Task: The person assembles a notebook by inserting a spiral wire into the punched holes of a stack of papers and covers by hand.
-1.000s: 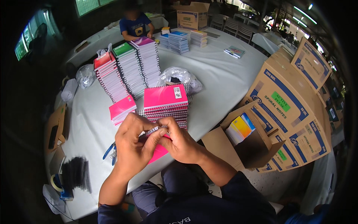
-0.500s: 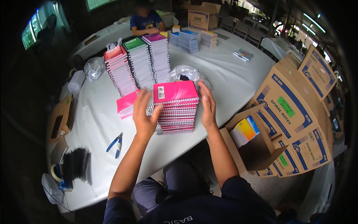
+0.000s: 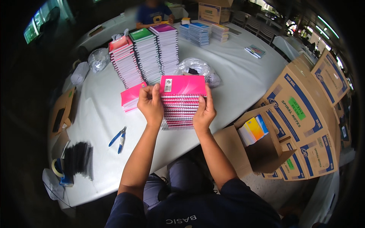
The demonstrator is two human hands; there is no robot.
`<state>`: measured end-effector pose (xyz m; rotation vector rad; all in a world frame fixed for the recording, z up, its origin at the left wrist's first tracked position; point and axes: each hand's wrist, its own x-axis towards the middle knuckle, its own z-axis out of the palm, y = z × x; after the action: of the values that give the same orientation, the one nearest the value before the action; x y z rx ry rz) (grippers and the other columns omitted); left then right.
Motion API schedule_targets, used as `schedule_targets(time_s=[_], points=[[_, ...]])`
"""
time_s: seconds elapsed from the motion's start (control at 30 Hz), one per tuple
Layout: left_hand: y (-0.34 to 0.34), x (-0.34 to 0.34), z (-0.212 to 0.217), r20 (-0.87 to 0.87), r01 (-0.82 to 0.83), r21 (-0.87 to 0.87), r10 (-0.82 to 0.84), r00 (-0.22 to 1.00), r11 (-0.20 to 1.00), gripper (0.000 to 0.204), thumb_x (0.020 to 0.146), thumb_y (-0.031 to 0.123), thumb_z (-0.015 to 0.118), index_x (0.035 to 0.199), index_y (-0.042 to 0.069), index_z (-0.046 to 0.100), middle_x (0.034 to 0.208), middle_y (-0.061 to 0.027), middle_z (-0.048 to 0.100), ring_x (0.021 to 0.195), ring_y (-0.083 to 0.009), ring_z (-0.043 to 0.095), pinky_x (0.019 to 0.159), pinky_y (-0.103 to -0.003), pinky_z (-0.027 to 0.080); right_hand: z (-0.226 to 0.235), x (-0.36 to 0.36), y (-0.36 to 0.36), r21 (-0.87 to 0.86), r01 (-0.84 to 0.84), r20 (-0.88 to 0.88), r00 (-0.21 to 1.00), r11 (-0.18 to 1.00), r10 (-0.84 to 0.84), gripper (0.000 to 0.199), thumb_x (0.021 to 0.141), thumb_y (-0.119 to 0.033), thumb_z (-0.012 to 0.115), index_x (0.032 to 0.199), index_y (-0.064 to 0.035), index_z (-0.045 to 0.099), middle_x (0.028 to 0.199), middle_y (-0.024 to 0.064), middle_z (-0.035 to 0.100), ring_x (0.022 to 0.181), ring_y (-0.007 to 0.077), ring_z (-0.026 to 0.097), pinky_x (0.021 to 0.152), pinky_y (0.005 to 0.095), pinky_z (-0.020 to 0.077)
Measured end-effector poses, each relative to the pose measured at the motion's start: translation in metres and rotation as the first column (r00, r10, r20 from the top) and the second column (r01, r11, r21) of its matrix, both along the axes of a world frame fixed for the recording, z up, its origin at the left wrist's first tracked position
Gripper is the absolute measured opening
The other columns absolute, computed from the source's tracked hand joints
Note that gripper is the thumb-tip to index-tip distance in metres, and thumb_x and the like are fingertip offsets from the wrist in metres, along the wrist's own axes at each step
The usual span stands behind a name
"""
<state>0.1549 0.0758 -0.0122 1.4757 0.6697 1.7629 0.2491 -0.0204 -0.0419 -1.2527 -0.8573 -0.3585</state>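
A stack of pink spiral notebooks (image 3: 182, 84) stands on the table in front of me, its wire bindings facing me. My left hand (image 3: 152, 105) is closed against the stack's left side, thumb up by the top cover's edge. On the opposite side my right hand (image 3: 204, 113) grips the upper right part, its thumb lying along the bindings. The fingers behind the stack's edges are partly hidden. Just left of my left hand lies a lower pile of pink notebooks (image 3: 132, 97).
Tall stacks of red (image 3: 123, 57), green (image 3: 143, 53) and purple notebooks (image 3: 166, 47) stand beyond. Blue-handled pliers (image 3: 118, 139) and black binding coils (image 3: 80, 159) lie at left. Cartons (image 3: 304, 102) and an open box (image 3: 262, 152) are at right. A person (image 3: 154, 15) sits across the table (image 3: 102, 125).
Both hands were open and apart beside the stack; they have closed in on its two sides. The view has shifted slightly.
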Motion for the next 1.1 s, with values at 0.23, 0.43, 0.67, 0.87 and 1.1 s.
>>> schedule_targets(time_s=[0.23, 0.43, 0.67, 0.87, 1.1], points=[[0.115, -0.106, -0.058, -0.682, -0.169, 0.510, 0.516, 0.518, 0.843, 0.025, 0.089, 0.018, 0.054, 0.110, 0.006, 0.059, 0.100, -0.0094, 0.063, 0.084, -0.0212, 0.061, 0.078, -0.034, 0.044, -0.005, -0.022, -0.041, 0.148, -0.008, 0.262, 0.965, 0.989, -0.031, 0.042, 0.093, -0.009, 0.044, 0.128, 0.0130, 0.039, 0.137, 0.0278, 0.038, 0.132, 0.0356, 0.033, 0.108, 0.0439, 0.0248], [0.052, -0.138, -0.066, -0.886, -0.224, 0.385, 0.427, 0.181, 0.895, 0.017, 0.084, 0.022, 0.060, 0.094, 0.008, 0.062, 0.083, -0.0073, 0.064, 0.080, -0.0269, 0.060, 0.073, -0.039, 0.044, -0.032, -0.092, -0.055, -0.256, -0.548, -0.020, 0.827, 0.796, 0.562, 0.047, 0.081, -0.005, 0.058, 0.126, 0.0058, 0.046, 0.125, 0.0220, 0.052, 0.116, 0.0372, 0.048, 0.100, 0.0430, 0.0353], [-0.114, -0.171, -0.055, -0.535, 0.014, -0.543, -0.359, 0.765, 0.840, 0.026, 0.091, 0.018, 0.056, 0.102, -0.005, 0.063, 0.083, -0.0096, 0.065, 0.079, -0.0131, 0.058, 0.072, -0.029, 0.047, -0.086, -0.160, -0.041, -0.462, -0.636, -0.073, 0.722, 0.618, 0.689, 0.074, 0.076, 0.003, 0.061, 0.140, 0.0016, 0.025, 0.139, 0.0273, 0.034, 0.127, 0.0409, 0.036, 0.103, 0.0428, 0.0321], [-0.020, -0.295, -0.059, -0.792, -0.542, 0.034, 0.353, 0.498, 0.839, 0.021, 0.086, 0.013, 0.060, 0.104, 0.002, 0.063, 0.088, -0.0128, 0.062, 0.078, -0.0287, 0.060, 0.069, -0.038, 0.046, -0.087, -0.134, -0.040, -0.248, -0.888, -0.382, 0.456, 0.386, 0.804, 0.027, 0.087, 0.003, 0.055, 0.114, 0.0029, 0.059, 0.110, 0.0155, 0.064, 0.104, 0.0203, 0.060, 0.090, 0.0288, 0.0453], [0.004, -0.360, -0.118, -0.949, -0.678, 0.230, 0.316, 0.003, 0.698, 0.028, 0.080, 0.029, 0.065, 0.097, 0.007, 0.059, 0.095, -0.0126, 0.060, 0.089, -0.0314, 0.058, 0.074, -0.043, 0.047, -0.090, -0.120, -0.023, -0.286, -0.938, -0.474, 0.316, 0.195, 0.822, 0.025, 0.088, -0.001, 0.056, 0.112, 0.0048, 0.060, 0.108, 0.0119, 0.064, 0.100, 0.0146, 0.058, 0.090, 0.0269, 0.0448]])
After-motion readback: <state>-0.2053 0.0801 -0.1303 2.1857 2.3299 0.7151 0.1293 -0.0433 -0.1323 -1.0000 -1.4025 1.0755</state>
